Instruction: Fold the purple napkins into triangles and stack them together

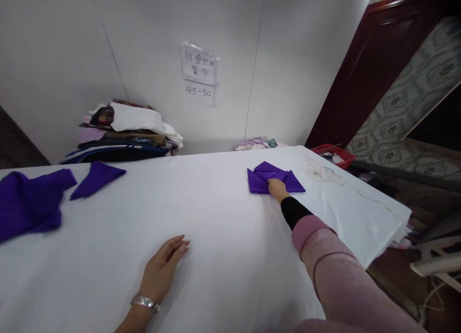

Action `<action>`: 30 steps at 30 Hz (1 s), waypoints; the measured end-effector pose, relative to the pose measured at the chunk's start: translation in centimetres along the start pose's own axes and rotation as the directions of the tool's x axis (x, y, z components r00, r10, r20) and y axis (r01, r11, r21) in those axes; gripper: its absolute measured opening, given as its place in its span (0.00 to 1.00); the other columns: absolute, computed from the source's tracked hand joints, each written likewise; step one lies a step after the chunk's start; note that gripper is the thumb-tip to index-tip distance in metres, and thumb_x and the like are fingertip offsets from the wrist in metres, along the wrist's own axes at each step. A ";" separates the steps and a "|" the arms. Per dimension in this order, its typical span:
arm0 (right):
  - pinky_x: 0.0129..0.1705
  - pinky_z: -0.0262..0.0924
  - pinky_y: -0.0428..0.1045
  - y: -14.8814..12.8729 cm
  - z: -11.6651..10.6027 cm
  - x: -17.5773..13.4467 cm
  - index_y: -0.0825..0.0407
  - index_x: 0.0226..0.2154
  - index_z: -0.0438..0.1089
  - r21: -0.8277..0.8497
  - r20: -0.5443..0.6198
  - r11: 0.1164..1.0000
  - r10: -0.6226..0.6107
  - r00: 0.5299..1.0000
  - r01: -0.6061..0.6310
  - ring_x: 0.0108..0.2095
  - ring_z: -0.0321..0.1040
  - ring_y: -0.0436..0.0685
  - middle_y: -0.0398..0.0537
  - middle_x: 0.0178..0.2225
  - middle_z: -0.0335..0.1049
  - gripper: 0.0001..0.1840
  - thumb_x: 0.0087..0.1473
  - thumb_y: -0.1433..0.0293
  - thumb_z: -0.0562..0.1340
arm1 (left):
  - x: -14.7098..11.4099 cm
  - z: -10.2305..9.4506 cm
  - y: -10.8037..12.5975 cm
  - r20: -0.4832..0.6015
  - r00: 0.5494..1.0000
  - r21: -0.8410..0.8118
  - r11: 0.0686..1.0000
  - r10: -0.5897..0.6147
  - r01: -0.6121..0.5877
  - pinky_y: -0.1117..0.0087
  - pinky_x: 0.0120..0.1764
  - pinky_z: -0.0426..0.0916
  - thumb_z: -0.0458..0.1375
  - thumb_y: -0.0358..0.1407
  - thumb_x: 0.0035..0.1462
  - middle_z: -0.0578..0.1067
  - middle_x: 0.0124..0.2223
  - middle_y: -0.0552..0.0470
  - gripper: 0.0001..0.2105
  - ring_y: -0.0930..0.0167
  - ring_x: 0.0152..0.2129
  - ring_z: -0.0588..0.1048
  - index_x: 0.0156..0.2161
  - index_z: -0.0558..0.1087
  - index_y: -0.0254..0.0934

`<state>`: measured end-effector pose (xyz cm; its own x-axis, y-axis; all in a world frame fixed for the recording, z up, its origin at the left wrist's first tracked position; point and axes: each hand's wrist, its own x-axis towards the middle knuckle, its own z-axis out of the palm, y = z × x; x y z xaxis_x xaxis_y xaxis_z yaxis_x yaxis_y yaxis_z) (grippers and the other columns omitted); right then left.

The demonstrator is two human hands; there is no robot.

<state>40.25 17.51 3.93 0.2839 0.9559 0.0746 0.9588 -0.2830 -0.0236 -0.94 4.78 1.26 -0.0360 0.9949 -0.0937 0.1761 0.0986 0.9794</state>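
A folded purple cloth napkin lies flat on the white tablecloth at the right of the table, with a peak at the back and pointed side corners. Across its front edge rests my right hand, fingers curled and closed on the fabric; the fingertips are partly hidden. My left hand, wearing a silver bracelet, is over the tablecloth left of centre. Its fingers are loosely bent, thumb apart, with nothing in them. Far to the left lie a purple napkin folded into a triangle and a looser heap of purple cloth.
The white-covered table stands against a pale wall with a handwritten paper sign. Stacked clothes rise behind its left back edge. A red basket sits beyond the right back corner. A white chair is at the right.
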 end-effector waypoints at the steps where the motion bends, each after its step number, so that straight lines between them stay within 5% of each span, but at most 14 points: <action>1: 0.44 0.57 0.50 -0.1 -0.1 -0.2 0.57 0.42 0.71 -0.003 -0.014 1.000 -0.009 1.000 0.009 0.43 0.67 0.61 0.59 0.40 0.71 0.17 0.54 0.77 0.51 | 0.0 0.0 0.0 0.000 1.000 0.003 1.000 -0.001 0.001 0.59 0.45 0.69 0.61 0.55 0.37 0.78 0.38 0.46 0.27 0.61 0.36 0.76 0.39 0.71 0.38; 9: 0.56 0.42 0.55 -2.4 0.4 -3.8 0.55 0.53 0.62 0.009 -0.178 0.982 -0.184 0.967 0.189 0.54 0.55 0.59 0.56 0.54 0.60 0.21 0.58 0.75 0.47 | 0.2 -0.3 -0.1 0.015 1.000 0.051 0.999 -0.016 0.015 0.59 0.46 0.69 0.60 0.55 0.38 0.78 0.39 0.47 0.27 0.60 0.38 0.76 0.40 0.71 0.39; 15: 0.59 0.33 0.57 -4.4 2.3 -6.8 0.53 0.52 0.63 0.038 -0.275 0.903 -0.403 0.873 0.429 0.56 0.51 0.57 0.53 0.55 0.59 0.21 0.58 0.75 0.47 | 0.4 -0.3 -0.4 0.028 0.999 0.088 0.996 -0.036 0.034 0.56 0.49 0.66 0.59 0.54 0.39 0.77 0.41 0.47 0.27 0.60 0.41 0.75 0.42 0.70 0.40; 30: 0.57 0.38 0.57 -1.3 3.1 -5.8 0.58 0.57 0.56 -0.007 -0.178 0.992 -0.128 0.976 0.129 0.59 0.47 0.63 0.57 0.59 0.54 0.25 0.57 0.71 0.48 | 0.2 -0.1 0.4 0.005 1.000 0.134 0.991 0.008 -0.009 0.60 0.46 0.69 0.59 0.52 0.38 0.79 0.38 0.48 0.24 0.60 0.40 0.75 0.39 0.72 0.39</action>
<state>37.40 12.61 0.45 0.1544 0.9550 0.2533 0.9874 -0.1578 -0.0067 -0.93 5.05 1.68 -0.0298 0.9958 -0.0865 0.3069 0.0915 0.9473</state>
